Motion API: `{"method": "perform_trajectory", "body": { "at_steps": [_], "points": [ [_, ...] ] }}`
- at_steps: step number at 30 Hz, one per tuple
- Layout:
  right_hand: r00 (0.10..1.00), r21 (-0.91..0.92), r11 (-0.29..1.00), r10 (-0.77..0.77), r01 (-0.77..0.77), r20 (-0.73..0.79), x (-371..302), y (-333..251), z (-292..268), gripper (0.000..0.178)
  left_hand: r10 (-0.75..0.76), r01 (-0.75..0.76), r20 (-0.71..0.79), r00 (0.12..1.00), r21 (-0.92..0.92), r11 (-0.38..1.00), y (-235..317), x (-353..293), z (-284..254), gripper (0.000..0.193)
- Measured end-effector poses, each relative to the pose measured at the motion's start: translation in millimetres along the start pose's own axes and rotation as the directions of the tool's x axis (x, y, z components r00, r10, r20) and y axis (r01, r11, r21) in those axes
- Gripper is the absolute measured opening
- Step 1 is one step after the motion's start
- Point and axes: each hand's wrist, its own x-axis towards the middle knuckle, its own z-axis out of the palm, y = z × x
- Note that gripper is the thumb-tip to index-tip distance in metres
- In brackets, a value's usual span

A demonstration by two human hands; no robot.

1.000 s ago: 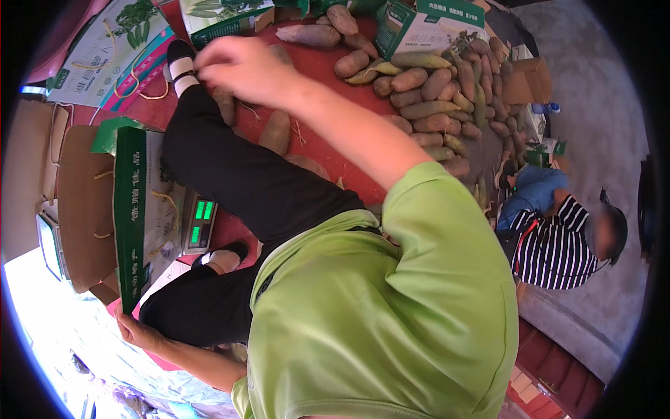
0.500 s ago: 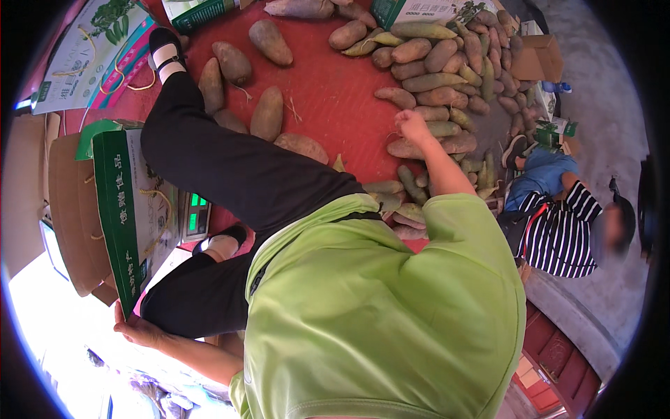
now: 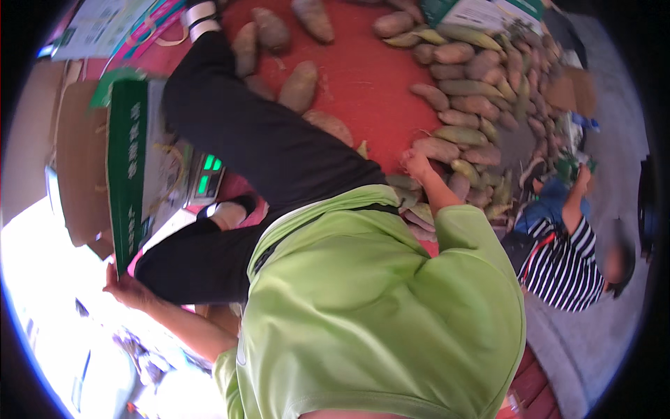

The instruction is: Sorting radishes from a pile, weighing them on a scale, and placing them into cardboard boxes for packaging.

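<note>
My left hand (image 3: 130, 289) grips the near lower corner of an upright carton (image 3: 125, 174), which has a green side and brown flaps. My right hand (image 3: 417, 165) is beside the near left edge of a produce pile, against a pinkish-brown sweet potato (image 3: 436, 149). Its fingers look curled and a little blurred, and whether they hold anything is hidden. Around it lie more sweet potatoes (image 3: 475, 106) and long green-yellow produce pieces (image 3: 460, 135). A scale (image 3: 207, 178) with lit green digits stands by the carton, partly behind it.
Larger tubers (image 3: 300, 85) lie on the red ground sheet (image 3: 363, 84) beyond my outstretched leg. At far right a person in a striped top (image 3: 567, 269) sits by the pile. Printed cartons (image 3: 105, 31) stand at the far left; an open brown box (image 3: 571, 91) is behind the pile.
My right hand has drawn nearer to me, from the far side of a sweet potato to its near side. My left hand still grips the carton. The other person's arm has lifted; the view has shifted.
</note>
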Motion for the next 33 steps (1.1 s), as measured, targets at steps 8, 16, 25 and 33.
{"method": "perform_trajectory", "body": {
  "at_steps": [8,16,25,33],
  "points": [
    [0.974,-0.112,0.980,-0.147,0.167,0.172,13.6,59.3,62.0,0.022,0.011,-0.009,0.032,0.999,-0.047,0.999,-4.5,-1.5,22.3,0.066],
    [0.959,0.287,0.954,0.005,-0.090,0.285,25.6,49.5,78.2,0.023,0.012,-0.012,0.006,1.000,-0.052,0.999,15.7,-12.7,14.2,0.062],
    [0.893,0.682,0.591,0.169,-0.431,0.417,33.5,24.3,70.1,0.024,0.039,-0.039,-0.024,0.999,0.007,0.999,11.5,-13.7,25.8,0.058],
    [0.977,0.184,0.962,-0.211,0.201,0.036,55.4,-228.1,-18.1,0.031,0.032,-0.038,-0.234,0.972,-0.020,0.999,31.7,-20.0,33.4,0.043]
  ]
}}
